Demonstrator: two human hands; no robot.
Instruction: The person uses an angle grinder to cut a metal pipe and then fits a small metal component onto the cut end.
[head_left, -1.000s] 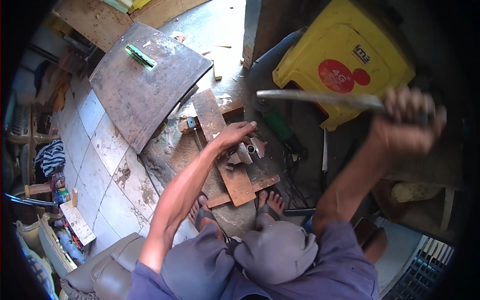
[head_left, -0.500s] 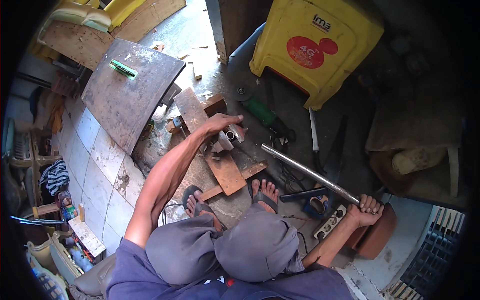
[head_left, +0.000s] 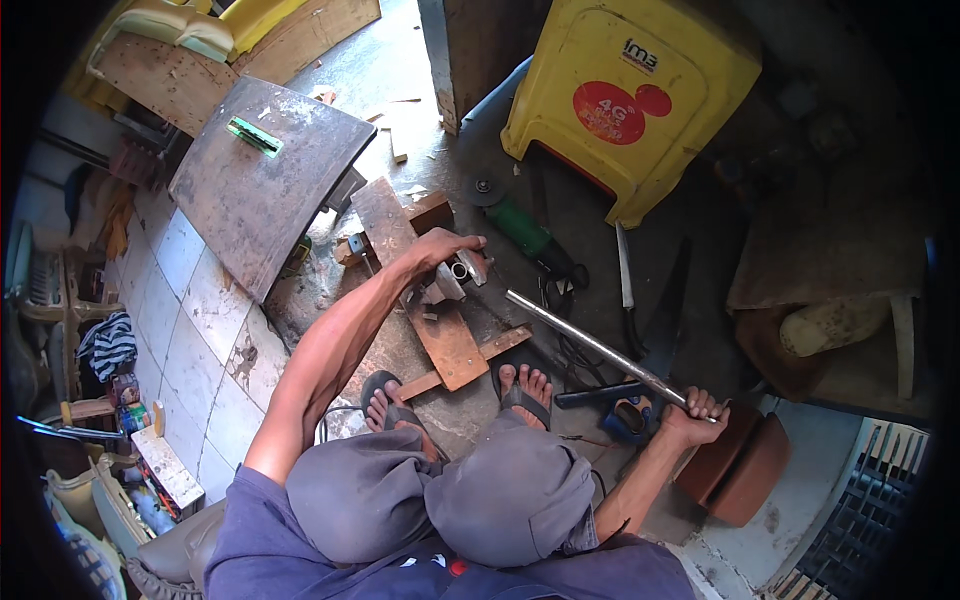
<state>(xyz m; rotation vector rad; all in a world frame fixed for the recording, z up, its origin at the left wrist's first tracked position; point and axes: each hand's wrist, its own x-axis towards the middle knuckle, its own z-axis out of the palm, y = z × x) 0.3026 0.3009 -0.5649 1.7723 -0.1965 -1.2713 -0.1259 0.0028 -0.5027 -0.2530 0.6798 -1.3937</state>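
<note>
My right hand (head_left: 695, 418) is closed round the near end of a long, straight metal pipe (head_left: 600, 347), which slants up and left across the floor. The pipe's far end stops just short of my left hand (head_left: 447, 247). That hand is curled over a grey metal piece on a wooden plank (head_left: 450, 348), and its fingers are partly hidden. Beside the fingers shows the round open end of a short metal tube (head_left: 460, 270). A crosswise wooden strip (head_left: 505, 341) touches the plank near my feet. Just behind my left hand stands a wooden block (head_left: 430, 211).
A green angle grinder (head_left: 520, 232) lies ahead, near a yellow plastic stool (head_left: 630, 100). Right of it are a knife (head_left: 626, 270), a saw (head_left: 670, 310) and a blue tape measure (head_left: 628, 418). A curved brown board (head_left: 270, 170) stands at left. Brown blocks (head_left: 735, 465) lie by my right forearm.
My right hand has drawn in slightly to the left, bringing the pipe's far end closer to the short tube. My left hand keeps its place.
</note>
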